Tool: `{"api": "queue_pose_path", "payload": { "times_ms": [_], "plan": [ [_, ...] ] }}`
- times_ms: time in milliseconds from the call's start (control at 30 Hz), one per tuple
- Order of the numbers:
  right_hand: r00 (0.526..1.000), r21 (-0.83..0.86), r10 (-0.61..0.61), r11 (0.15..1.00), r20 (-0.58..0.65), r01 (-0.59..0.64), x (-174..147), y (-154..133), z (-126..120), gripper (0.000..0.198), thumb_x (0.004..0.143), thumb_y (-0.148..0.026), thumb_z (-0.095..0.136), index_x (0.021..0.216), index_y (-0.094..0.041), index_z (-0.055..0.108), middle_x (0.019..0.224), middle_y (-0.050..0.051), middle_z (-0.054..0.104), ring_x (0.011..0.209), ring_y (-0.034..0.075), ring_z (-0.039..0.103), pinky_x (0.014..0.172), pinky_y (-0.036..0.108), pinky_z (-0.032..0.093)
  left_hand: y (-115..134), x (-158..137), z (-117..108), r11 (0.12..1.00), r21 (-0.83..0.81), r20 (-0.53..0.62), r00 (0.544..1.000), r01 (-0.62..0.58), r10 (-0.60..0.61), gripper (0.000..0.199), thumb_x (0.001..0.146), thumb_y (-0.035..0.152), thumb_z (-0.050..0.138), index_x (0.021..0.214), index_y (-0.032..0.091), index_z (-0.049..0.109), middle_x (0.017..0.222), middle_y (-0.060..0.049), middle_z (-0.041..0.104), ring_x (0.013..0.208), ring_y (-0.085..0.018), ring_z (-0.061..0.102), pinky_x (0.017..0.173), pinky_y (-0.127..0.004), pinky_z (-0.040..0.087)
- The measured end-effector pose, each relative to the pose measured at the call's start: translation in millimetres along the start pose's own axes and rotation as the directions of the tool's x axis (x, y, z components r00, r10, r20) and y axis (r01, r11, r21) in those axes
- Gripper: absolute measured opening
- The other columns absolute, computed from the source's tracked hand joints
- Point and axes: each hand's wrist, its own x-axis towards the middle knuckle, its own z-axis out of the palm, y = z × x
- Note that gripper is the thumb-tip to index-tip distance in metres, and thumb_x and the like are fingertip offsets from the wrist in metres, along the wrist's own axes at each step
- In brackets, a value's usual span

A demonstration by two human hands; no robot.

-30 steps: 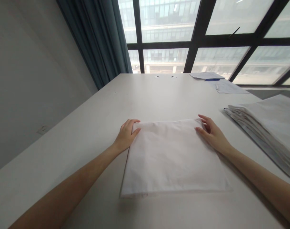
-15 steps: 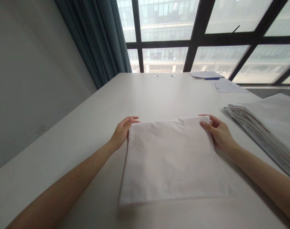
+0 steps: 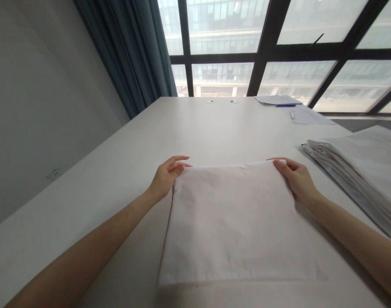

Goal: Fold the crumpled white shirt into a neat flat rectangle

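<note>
A folded white cloth [image 3: 237, 222] hangs between my two hands over the white table, its top edge nearly straight. My left hand [image 3: 168, 177] pinches the upper left corner, thumb in front and some fingers stretched out behind. At the upper right corner, my right hand [image 3: 294, 177] grips the cloth with its thumb on the front face; its other fingers are mostly behind. The lower edge of the cloth is near the tabletop; whether it touches cannot be made out.
To the right lies a stack of folded white cloths [image 3: 368, 167]. Papers [image 3: 311, 115] and a blue pen [image 3: 285, 105] are at the far right of the white table [image 3: 214, 132]. Behind stand windows and a blue curtain [image 3: 131, 51]; a wall is on the left.
The cloth has come slightly lower and nearer, its bottom edge spreading wider. Its top right corner looks flatter, and my left thumb now lies over the top left corner.
</note>
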Motion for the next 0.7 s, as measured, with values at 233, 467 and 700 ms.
{"api": "queue_pose_path", "payload": {
  "times_ms": [233, 467, 700],
  "plan": [
    [0.998, -0.032, -0.066, 0.997, -0.025, 0.065, -2.5, 0.8, 0.0, 0.032, 0.07, -0.057, 0.072, 0.081, -0.027, 0.075, 0.064, -0.001, 0.065, 0.056, 0.017, 0.056, 0.04, 0.026, 0.04, 0.6, -0.1, 2.1, 1.0, 0.019, -0.035, 0.999, -0.012, 0.013, 0.047, 0.084, 0.051, 0.064, 0.117, 0.018, 0.063, 0.098, -0.009, 0.072, 0.083, -0.02, 0.068, 0.073, -0.028, 0.051],
    [0.995, -0.052, -0.09, 0.995, -0.043, 0.088, -3.8, 1.4, -1.7, 0.03, 0.071, -0.057, 0.071, 0.082, -0.03, 0.073, 0.065, -0.002, 0.063, 0.059, 0.019, 0.056, 0.044, 0.028, 0.039, 0.2, 3.4, 1.2, 0.996, 0.084, -0.002, 1.0, -0.013, 0.014, 0.049, 0.083, 0.06, 0.06, 0.099, 0.016, 0.072, 0.099, -0.009, 0.072, 0.089, -0.023, 0.063, 0.075, -0.028, 0.048],
    [0.992, -0.061, -0.112, 0.992, -0.06, 0.109, -5.4, -1.9, -0.3, 0.028, 0.071, -0.056, 0.069, 0.079, -0.029, 0.072, 0.06, -0.002, 0.06, 0.056, 0.019, 0.054, 0.047, 0.03, 0.039, 4.8, 2.1, -0.5, 0.994, 0.108, 0.03, 0.999, 0.009, -0.013, 0.046, 0.078, 0.058, 0.066, 0.097, 0.017, 0.072, 0.083, -0.004, 0.07, 0.068, -0.016, 0.058, 0.059, -0.023, 0.042]
  ]
}}
